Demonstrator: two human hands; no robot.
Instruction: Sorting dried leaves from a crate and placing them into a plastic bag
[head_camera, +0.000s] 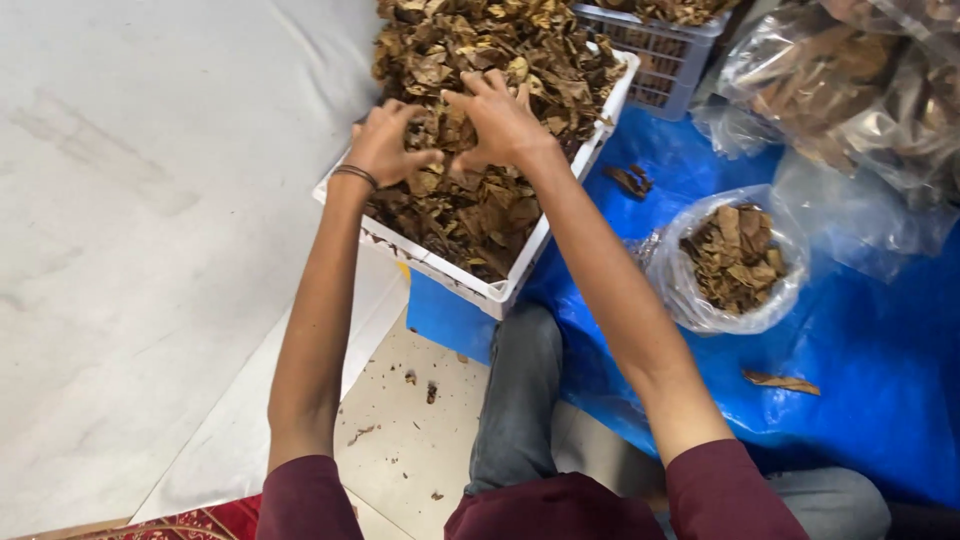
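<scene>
A white slatted crate (520, 272) heaped with dry brown leaves (470, 215) sits in front of me. Both my hands are pressed into the heap near its middle. My left hand (385, 145), with a dark band at the wrist, has its fingers curled around a clump of leaves. My right hand (500, 120) lies beside it, fingers closed over the same clump. The fingertips are partly buried in the leaves.
A clear plastic bag (690, 295) rolled open with dry leaves inside stands on a blue tarp (870, 400) to the right. More filled clear bags (850, 90) and a grey crate (665, 60) are behind. My bent knee in grey trousers (520, 400) lies below the crate. Pale floor at left.
</scene>
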